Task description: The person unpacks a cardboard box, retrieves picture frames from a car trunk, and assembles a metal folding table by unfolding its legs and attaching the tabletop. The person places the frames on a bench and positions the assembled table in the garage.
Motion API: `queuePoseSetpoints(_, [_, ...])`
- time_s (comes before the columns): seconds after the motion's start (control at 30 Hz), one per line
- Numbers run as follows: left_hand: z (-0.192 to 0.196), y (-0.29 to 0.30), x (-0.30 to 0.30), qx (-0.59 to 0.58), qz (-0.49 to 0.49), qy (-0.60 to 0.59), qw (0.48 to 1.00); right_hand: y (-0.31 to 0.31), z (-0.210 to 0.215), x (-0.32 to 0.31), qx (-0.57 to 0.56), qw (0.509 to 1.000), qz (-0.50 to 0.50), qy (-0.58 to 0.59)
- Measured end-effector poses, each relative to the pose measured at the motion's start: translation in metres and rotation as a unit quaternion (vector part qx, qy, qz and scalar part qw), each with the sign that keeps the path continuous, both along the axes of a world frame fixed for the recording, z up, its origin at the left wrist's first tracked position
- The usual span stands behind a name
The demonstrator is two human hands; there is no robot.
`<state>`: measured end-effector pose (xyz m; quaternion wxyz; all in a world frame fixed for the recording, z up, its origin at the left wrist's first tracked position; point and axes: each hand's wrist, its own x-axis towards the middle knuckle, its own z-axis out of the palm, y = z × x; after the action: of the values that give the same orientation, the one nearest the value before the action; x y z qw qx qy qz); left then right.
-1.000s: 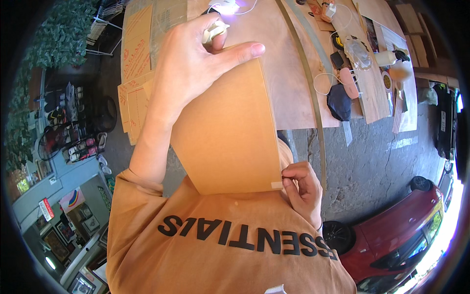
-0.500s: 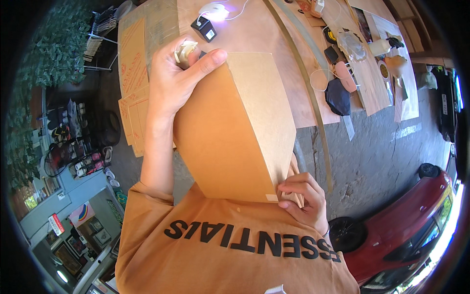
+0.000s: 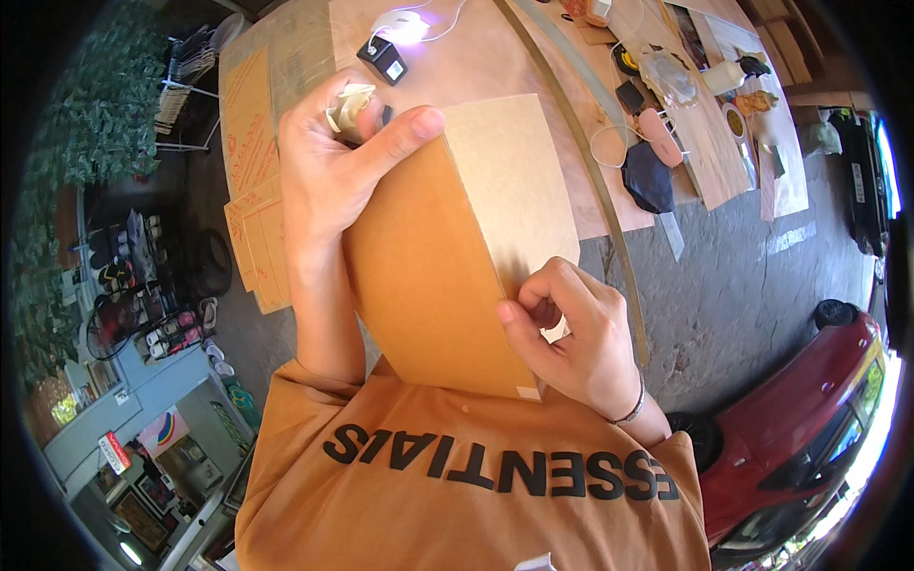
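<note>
A brown cardboard box is tilted against my chest, one long edge facing up between two of its sides. My left hand is closed at its far left corner, the thumb lying on the edge. Curled in those same fingers is a crumpled cream-coloured thing, its kind unclear. Over the near right part of the long edge, my right hand has its fingers bent into a pinch. A small white bit shows beneath them, too hidden to name. At the box's near corner sits a small pale patch.
Ahead is a wooden table with a black adapter and a bright light. Flat cardboard sheets lie at its left. To the right are a pink case, a dark pouch and a spray bottle. A red car stands right.
My right hand has moved up and left from the box's near corner along its long edge, fingers now curled. My left hand still holds the far corner.
</note>
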<state>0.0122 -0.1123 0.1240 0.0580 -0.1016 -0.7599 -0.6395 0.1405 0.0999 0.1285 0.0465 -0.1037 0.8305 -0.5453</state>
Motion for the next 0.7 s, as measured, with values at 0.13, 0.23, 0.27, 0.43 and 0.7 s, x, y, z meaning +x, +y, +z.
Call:
queuePoseSetpoints(0.13, [0.009,-0.004,0.005,-0.041,0.002,0.022,0.999,-0.003,-0.001,-0.003,-0.022,1.0,-0.008,-0.006])
queuePoseSetpoints(0.23, [0.021,-0.008,0.011,-0.071,0.004,0.044,0.997,-0.004,-0.005,-0.004,-0.043,0.999,-0.003,-0.02])
queuePoseSetpoints(0.27, [0.025,-0.01,0.015,-0.081,0.011,0.04,0.996,-0.004,-0.006,-0.005,-0.046,0.999,0.006,-0.018])
queuePoseSetpoints(0.43, [0.042,-0.017,0.029,-0.113,0.037,0.029,0.992,-0.003,-0.014,-0.011,-0.071,0.996,0.054,-0.015])
queuePoseSetpoints(0.7, [0.049,-0.023,0.043,-0.161,0.09,0.001,0.983,-0.006,-0.024,-0.019,-0.083,0.988,0.127,-0.008])
